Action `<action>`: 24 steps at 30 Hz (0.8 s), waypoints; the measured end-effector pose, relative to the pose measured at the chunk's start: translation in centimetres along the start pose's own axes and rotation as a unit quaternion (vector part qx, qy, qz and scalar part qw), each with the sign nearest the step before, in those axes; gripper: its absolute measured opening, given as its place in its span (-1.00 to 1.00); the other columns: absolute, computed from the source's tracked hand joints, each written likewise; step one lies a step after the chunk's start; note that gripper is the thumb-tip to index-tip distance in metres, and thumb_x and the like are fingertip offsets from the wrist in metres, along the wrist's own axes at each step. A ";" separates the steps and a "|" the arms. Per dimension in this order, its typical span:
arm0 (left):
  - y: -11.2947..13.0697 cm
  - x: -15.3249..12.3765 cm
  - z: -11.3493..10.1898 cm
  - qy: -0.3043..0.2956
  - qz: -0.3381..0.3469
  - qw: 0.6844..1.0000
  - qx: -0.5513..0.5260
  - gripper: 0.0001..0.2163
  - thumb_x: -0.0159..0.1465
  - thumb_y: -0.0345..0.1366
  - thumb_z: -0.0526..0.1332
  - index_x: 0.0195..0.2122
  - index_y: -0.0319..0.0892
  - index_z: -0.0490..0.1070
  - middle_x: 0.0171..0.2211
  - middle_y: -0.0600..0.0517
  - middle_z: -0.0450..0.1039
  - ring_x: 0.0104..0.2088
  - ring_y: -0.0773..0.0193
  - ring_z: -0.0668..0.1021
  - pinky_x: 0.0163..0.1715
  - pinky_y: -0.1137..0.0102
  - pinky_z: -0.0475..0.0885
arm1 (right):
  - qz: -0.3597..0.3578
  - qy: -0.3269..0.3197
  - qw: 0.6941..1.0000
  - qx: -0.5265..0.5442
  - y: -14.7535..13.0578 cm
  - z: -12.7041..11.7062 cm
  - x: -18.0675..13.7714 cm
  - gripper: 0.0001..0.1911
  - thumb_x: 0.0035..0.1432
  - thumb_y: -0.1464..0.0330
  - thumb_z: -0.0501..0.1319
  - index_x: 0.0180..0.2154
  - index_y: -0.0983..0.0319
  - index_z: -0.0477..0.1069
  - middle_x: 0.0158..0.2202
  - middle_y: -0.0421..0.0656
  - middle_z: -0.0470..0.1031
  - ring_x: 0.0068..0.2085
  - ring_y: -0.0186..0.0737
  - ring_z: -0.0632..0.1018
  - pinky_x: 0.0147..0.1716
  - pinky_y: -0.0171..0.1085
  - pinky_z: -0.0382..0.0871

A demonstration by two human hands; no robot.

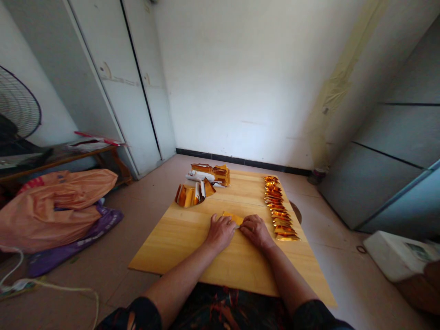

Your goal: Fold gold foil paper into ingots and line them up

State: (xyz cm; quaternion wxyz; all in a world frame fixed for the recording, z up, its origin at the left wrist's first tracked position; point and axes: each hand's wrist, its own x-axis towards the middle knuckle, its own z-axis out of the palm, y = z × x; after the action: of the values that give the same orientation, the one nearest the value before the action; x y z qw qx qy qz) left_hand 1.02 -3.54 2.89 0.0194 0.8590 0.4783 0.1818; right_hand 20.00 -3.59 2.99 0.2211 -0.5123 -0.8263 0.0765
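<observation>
A gold foil paper sheet (234,217) lies on the wooden table (192,238) in front of me, with a pale strip showing at its near edge. My left hand (221,230) grips its left side with bent fingers. At the right side, the fingers of my right hand (255,229) are closed on the same sheet and partly cover it. A long row of folded shiny gold pieces (280,211) runs along the table's right side. Two piles of loose gold and white paper sit at the far left: a curved nearer stack (189,196) and a farther stack (220,174).
An orange plastic bag (62,206) and a purple bag (82,243) lie on the floor to the left, with a cord (68,288) nearby. A fan (17,105) stands on a low bench (68,158). To the right is a white box (395,256).
</observation>
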 end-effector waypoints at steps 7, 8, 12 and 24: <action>0.1 0.0 -0.3 -0.015 -0.016 1.000 -0.017 -0.85 0.26 -0.35 0.10 -0.23 -0.03 0.43 -0.09 0.03 0.47 -0.07 0.17 0.43 0.09 0.04 0.08 | 0.062 -0.010 0.998 0.003 -0.1 0.1 0.7 -0.83 0.18 0.31 0.16 -0.35 0.16 0.53 -0.24 -0.18 0.51 -0.19 -0.26 0.45 -0.18 -0.33 0.24; 0.2 0.0 -0.3 -0.014 -0.016 1.000 -0.017 -0.85 0.26 -0.35 0.09 -0.24 -0.03 0.43 -0.09 0.02 0.47 -0.07 0.17 0.44 0.09 0.04 0.08 | 0.076 -0.010 0.997 0.000 -0.3 0.1 0.9 -0.83 0.18 0.30 0.16 -0.36 0.16 0.53 -0.25 -0.19 0.50 -0.18 -0.26 0.45 -0.19 -0.33 0.24; 0.0 -0.2 -0.5 -0.018 -0.001 1.000 -0.017 -0.83 0.26 -0.37 0.07 -0.23 -0.03 0.42 -0.07 0.02 0.45 -0.06 0.17 0.43 0.11 0.01 0.06 | 0.115 -0.015 0.993 -0.007 -1.0 -0.2 1.4 -0.83 0.15 0.28 0.18 -0.40 0.17 0.52 -0.27 -0.18 0.49 -0.18 -0.24 0.44 -0.18 -0.32 0.22; -0.9 -0.5 -0.4 -0.038 0.034 0.998 -0.023 -0.83 0.27 -0.38 0.06 -0.20 -0.02 0.39 0.03 0.01 0.37 0.01 0.14 0.40 0.10 -0.09 0.06 | 0.108 -0.025 0.994 -0.008 -0.5 0.0 2.0 -0.86 0.09 0.24 0.26 -0.42 0.15 0.52 -0.29 -0.20 0.47 -0.17 -0.23 0.41 -0.18 -0.27 0.13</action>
State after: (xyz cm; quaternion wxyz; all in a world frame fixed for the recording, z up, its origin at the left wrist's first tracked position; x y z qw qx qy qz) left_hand -0.05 -3.56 2.93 0.0511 0.8803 0.4433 0.1610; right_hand 18.80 -2.05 3.71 0.1870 -0.5985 -0.7717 0.1064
